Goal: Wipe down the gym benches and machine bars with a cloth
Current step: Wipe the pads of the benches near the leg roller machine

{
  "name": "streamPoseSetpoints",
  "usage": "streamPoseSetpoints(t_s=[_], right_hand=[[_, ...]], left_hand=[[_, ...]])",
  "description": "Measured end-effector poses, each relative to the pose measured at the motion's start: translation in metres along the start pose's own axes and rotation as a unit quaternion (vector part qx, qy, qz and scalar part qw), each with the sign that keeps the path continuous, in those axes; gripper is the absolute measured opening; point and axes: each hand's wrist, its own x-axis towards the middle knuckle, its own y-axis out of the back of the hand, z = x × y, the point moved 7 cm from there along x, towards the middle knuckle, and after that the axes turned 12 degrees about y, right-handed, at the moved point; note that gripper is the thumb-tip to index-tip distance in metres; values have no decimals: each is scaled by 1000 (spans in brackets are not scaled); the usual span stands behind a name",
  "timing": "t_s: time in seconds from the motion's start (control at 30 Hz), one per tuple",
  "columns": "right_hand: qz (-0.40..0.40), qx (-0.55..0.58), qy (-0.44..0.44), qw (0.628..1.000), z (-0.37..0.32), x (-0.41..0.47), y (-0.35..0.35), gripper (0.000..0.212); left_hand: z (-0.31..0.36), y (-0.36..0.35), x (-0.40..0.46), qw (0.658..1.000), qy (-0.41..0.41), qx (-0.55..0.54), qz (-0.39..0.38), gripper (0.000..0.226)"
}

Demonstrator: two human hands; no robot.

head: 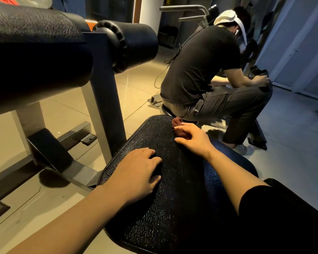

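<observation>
A black padded bench seat [173,198] fills the lower middle of the head view. My left hand [136,173] rests on its near left part, fingers bent down onto the pad. Farther along, near the seat's far end, my right hand [193,137] holds a dark red cloth [178,125] against the pad, fingers curled over it. Most of the cloth is hidden under that hand.
Black roller pads [132,43] on a grey steel post [106,99] stand to the left, over the machine's floor frame [50,153]. A person in black [206,70] crouches just beyond the seat's far end. Tiled floor lies to the left and right.
</observation>
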Motion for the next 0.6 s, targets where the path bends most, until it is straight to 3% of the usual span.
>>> streamPoseSetpoints(t_s=[0.1,0.2,0.27,0.4,0.6], right_hand=[[-35,34,87,995,-42,-42,-8,34],[-85,21,181,980,-66,-89,-16,39],[-78,-6,166,983,-51,-92,-9,39],[40,-38,1,998,-24,-76,9,34],[-72,-62,159,983,-87,-102,-19,43]], left_hand=[[-1,-1,-3,1000,2,-4,2,51],[0,-1,-5,1000,1,3,3,49],[1,0,-5,1000,-1,2,2,49],[1,-1,-6,1000,-4,-4,2,51],[-1,3,1,1000,-3,-16,17,50]])
